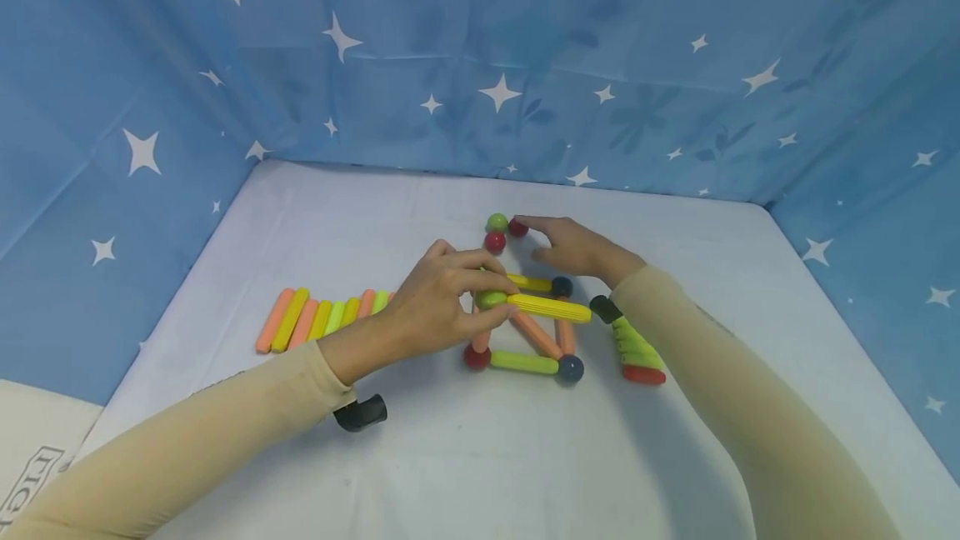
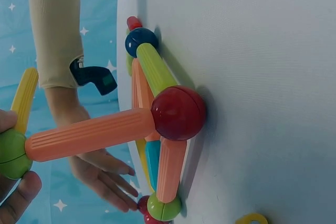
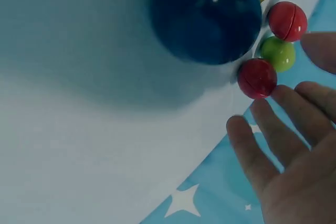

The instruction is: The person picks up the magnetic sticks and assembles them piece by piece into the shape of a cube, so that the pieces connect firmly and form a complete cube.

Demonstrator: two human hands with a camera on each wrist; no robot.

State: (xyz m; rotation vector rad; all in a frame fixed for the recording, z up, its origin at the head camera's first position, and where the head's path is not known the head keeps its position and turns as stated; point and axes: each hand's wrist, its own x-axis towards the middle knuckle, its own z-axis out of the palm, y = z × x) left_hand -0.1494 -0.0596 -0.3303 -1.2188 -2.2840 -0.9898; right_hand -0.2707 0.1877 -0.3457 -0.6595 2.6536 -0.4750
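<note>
Centre frame on the tabletop (image 1: pixel 450 457): left hand (image 1: pixel 438 302) pinches green ball (image 1: pixel 490 300) joining yellow stick (image 1: pixel 551 307) atop the frame; right hand (image 1: pixel 573 247), fingers loose, touches red ball (image 1: pixel 517 228). Likely mid-assembly; next needs that ball gripped.

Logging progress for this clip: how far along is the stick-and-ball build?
Done: a flat base of sticks and balls lies on the table, with a red corner ball. In hand: the left hand pinches a raised green ball joined to a yellow stick and an orange stick. The right hand reaches toward three loose balls. Left: a row of spare sticks lies unused.
</note>
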